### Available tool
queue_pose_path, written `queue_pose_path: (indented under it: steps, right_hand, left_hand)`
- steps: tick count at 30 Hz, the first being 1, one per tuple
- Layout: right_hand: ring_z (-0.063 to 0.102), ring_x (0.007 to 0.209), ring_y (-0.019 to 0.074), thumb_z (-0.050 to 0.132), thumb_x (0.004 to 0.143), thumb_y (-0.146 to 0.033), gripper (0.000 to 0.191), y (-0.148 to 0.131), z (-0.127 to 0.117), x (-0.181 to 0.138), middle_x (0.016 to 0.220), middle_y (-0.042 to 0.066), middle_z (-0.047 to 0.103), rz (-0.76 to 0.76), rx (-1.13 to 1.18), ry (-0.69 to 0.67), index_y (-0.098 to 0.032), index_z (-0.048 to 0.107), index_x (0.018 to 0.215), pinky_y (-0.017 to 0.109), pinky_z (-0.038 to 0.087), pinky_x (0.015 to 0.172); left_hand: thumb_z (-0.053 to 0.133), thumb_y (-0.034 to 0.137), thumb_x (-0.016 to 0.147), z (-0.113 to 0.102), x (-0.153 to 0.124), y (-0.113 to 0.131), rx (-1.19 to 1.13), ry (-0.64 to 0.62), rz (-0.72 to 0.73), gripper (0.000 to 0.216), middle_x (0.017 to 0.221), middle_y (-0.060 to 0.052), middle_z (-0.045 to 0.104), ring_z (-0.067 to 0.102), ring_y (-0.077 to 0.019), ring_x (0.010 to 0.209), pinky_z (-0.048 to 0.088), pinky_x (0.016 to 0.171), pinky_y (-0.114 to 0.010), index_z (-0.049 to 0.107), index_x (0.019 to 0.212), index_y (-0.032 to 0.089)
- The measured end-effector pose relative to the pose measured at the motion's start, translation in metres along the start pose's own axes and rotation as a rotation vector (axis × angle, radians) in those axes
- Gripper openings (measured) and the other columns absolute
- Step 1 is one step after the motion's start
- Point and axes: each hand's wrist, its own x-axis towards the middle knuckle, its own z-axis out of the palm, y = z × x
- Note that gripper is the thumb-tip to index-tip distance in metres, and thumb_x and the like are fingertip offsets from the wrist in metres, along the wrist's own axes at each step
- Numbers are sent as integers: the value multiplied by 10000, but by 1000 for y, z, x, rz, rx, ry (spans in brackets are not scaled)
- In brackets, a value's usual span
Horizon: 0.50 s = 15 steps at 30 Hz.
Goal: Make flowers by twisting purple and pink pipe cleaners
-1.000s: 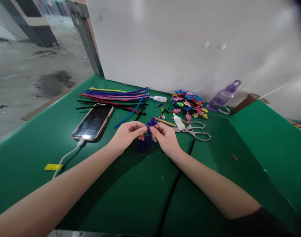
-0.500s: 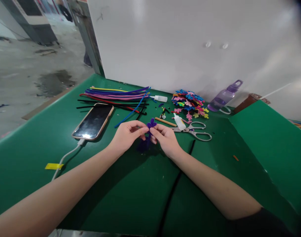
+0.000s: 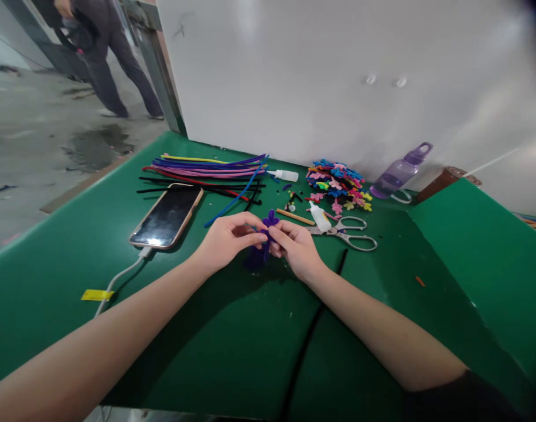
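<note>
A purple pipe cleaner (image 3: 271, 218), bent into small loops at its top, is pinched between the fingertips of both hands above the table. My left hand (image 3: 232, 239) grips it from the left, thumb and forefinger closed. From the right, my right hand (image 3: 297, 247) pinches it just below the loops. The lower purple part hangs under the fingers and is partly hidden. A black pipe cleaner (image 3: 311, 331) lies on the table, passing beneath my right forearm. Scissors (image 3: 343, 230) and a white glue bottle (image 3: 320, 217) rest beyond my right hand, beside a thin wooden stick (image 3: 295, 217).
Loose pipe cleaners (image 3: 201, 170) and a charging phone (image 3: 167, 215) lie at the left. Behind the scissors is a pile of colourful pipe-cleaner shapes (image 3: 335, 180). A purple water bottle (image 3: 395, 174) stands near the white wall. A person (image 3: 113, 55) is on the floor beyond the table.
My left fingers have shifted slightly on the purple pipe cleaner, while my right hand stays nearly still. In the background, a person has come into view at the upper left.
</note>
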Motion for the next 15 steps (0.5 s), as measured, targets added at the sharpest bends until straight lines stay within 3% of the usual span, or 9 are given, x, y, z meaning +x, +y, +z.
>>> queue_pose_path:
  steps: [6,15]
  right_hand:
    - [374,415,48,622,769,-387,253,2,1,0,485,-72,447,35,47,17,-176,523,672,213,266,442]
    - [349,417,43,621,772,-391,259,3,2,-1,490,-78,423,36,67,-23,-178,516,667,217,254,452]
  left_hand:
    - [693,276,702,-3,-1,3,86,-43,46,172,798,-14,604,608,-123,632,495,642,-271,622,804,158]
    - [698,296,694,-3,0,3,159,3,54,168,696,-1,618,594,-118,583,485,610,-256,627,759,159]
